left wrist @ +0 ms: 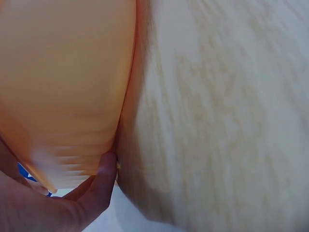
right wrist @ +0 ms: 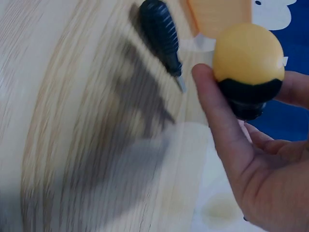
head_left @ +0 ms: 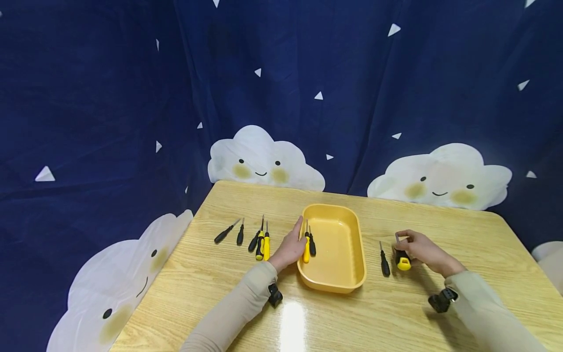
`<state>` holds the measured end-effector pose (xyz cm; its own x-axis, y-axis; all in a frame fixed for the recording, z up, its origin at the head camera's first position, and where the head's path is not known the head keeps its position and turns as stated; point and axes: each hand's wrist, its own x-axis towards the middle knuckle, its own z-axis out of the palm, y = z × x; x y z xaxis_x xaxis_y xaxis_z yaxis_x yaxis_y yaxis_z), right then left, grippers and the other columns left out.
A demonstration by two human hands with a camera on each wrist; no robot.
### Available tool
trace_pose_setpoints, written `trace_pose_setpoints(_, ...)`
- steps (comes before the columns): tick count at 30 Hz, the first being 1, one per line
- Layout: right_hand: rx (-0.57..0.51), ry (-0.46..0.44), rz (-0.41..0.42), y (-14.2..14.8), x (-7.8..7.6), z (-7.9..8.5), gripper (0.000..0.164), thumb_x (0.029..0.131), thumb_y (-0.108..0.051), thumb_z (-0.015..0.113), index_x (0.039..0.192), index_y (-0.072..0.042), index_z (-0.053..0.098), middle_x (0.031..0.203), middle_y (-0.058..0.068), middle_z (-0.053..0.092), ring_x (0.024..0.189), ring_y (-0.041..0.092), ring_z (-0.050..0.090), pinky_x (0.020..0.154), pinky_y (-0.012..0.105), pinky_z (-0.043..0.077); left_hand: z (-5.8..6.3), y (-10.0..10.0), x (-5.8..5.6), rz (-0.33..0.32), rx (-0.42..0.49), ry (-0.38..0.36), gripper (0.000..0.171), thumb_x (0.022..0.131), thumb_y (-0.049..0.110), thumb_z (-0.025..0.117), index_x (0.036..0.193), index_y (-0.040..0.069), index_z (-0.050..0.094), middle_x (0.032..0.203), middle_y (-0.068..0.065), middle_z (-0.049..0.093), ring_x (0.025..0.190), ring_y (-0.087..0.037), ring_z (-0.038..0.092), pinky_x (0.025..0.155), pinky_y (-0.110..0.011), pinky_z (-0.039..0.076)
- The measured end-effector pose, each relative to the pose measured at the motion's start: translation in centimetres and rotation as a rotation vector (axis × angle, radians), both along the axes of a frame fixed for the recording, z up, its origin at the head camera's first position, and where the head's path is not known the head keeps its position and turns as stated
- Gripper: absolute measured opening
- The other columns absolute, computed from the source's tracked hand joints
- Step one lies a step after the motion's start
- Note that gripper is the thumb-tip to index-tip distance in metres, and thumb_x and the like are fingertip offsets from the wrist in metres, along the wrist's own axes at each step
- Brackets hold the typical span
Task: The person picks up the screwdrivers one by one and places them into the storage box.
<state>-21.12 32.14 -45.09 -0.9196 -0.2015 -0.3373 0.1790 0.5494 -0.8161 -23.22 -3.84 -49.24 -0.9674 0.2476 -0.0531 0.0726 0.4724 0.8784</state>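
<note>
1. While gripping the left wall of the yellow tray (head_left: 336, 244) with the left hand (head_left: 289, 250), also grasping a thick screwdriver (head_left: 403, 264) in the right hand (head_left: 424, 250)

2. Pinching that thick screwdriver between thumb and fingers, to the right of the tray, with its rounded yellow butt facing the right wrist camera and its shaft pointing toward the far side

3. Over on the left, stretching one finger along the tray's rim, and in the left wrist view touching the outside of the wall with a fingertip

4. Into the tray now, spotting a yellow screwdriver (head_left: 306, 250) and a small black screwdriver (head_left: 313, 247), side by side near the left wall, tips pointing away

5. Between tray and right hand, noting another black screwdriver (head_left: 384, 264) flat on the wooden table (head_left: 343, 318)

6. Left of the tray, counting three dark screwdrivers (head_left: 239, 236), then a black-and-yellow screwdriver (head_left: 260, 249) just beside a second yellow one (head_left: 266, 249)

7. Beyond the table, meeting a dark blue curtain (head_left: 290, 49) printed with clouds and triangles
</note>
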Motion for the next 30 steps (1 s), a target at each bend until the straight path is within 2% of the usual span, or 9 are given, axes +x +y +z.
trace_pose_setpoints(3,-0.054,-0.004,0.003,-0.3,-0.1,0.3,0.067,0.098,-0.026,0.050,0.144,0.010,0.017,0.134,0.037,0.036,0.111,0.035,0.050,0.080,0.048,0.051,0.0,0.0,0.0,-0.006,0.005,0.003,0.061,0.099,0.014,0.037,0.153,0.015,0.009,0.152,-0.016,0.025,0.135,-0.029,0.029,0.109,-0.041,0.025)
trace_pose_setpoints(5,-0.089,-0.010,-0.004,-0.5,-0.2,0.5,0.066,0.098,-0.024,0.050,0.145,0.009,0.017,0.136,0.037,0.033,0.114,0.036,0.048,0.082,0.048,0.050,0.0,-0.1,0.0,-0.009,0.006,0.005,0.061,0.099,0.014,0.037,0.153,0.015,0.009,0.152,-0.016,0.025,0.136,-0.029,0.028,0.110,-0.041,0.024)
trace_pose_setpoints(8,-0.164,-0.028,-0.013,-0.9,-0.4,0.8,0.066,0.098,-0.021,0.050,0.145,0.009,0.016,0.137,0.036,0.030,0.105,0.026,0.053,0.078,0.045,0.052,-0.2,-0.1,-0.1,-0.012,0.008,0.015,0.062,0.098,0.013,0.037,0.153,0.014,0.010,0.151,-0.018,0.027,0.135,-0.030,0.030,0.109,-0.041,0.026)
trace_pose_setpoints(10,-0.211,-0.046,-0.025,-1.2,-0.5,1.0,0.067,0.097,-0.019,0.052,0.146,0.008,0.016,0.133,0.033,0.035,0.090,0.016,0.055,0.073,0.040,0.053,-0.2,-0.1,-0.1,-0.012,0.010,0.018,0.062,0.098,0.013,0.037,0.153,0.014,0.010,0.150,-0.020,0.028,0.134,-0.030,0.032,0.108,-0.041,0.027)
trace_pose_setpoints(15,-0.343,-0.084,-0.037,-1.8,-0.7,1.4,0.068,0.095,-0.016,0.054,0.146,0.009,0.016,0.114,0.005,0.055,0.077,0.007,0.058,0.063,0.029,0.052,-0.4,-0.1,-0.2,-0.006,0.012,0.024,0.061,0.098,0.013,0.037,0.153,0.013,0.011,0.149,-0.021,0.029,0.133,-0.030,0.033,0.108,-0.040,0.029)
trace_pose_setpoints(18,-0.426,-0.097,-0.028,-2.2,-0.8,1.7,0.068,0.095,-0.012,0.053,0.145,0.011,0.013,0.107,-0.004,0.060,0.082,0.008,0.061,0.063,0.027,0.053,-0.4,-0.1,-0.1,-0.007,0.010,0.025,0.061,0.098,0.013,0.037,0.153,0.012,0.011,0.149,-0.022,0.029,0.132,-0.030,0.034,0.107,-0.040,0.030)
trace_pose_setpoints(25,-0.546,-0.119,-0.007,-3.3,-1.0,2.2,0.066,0.096,-0.005,0.049,0.143,0.015,0.008,0.105,0.005,0.059,0.089,0.017,0.066,0.076,0.035,0.055,-0.2,-0.1,-0.1,-0.008,0.016,0.021,0.061,0.098,0.012,0.037,0.153,0.013,0.010,0.149,-0.022,0.029,0.130,-0.030,0.037,0.105,-0.040,0.033)
trace_pose_setpoints(30,-0.603,-0.133,-0.002,-4.1,-1.1,2.4,0.066,0.095,-0.002,0.049,0.142,0.017,0.007,0.103,0.008,0.059,0.089,0.018,0.066,0.080,0.037,0.053,-0.2,-0.1,-0.1,-0.010,0.015,0.025,0.061,0.098,0.013,0.037,0.153,0.013,0.010,0.149,-0.022,0.029,0.131,-0.030,0.036,0.106,-0.040,0.032)
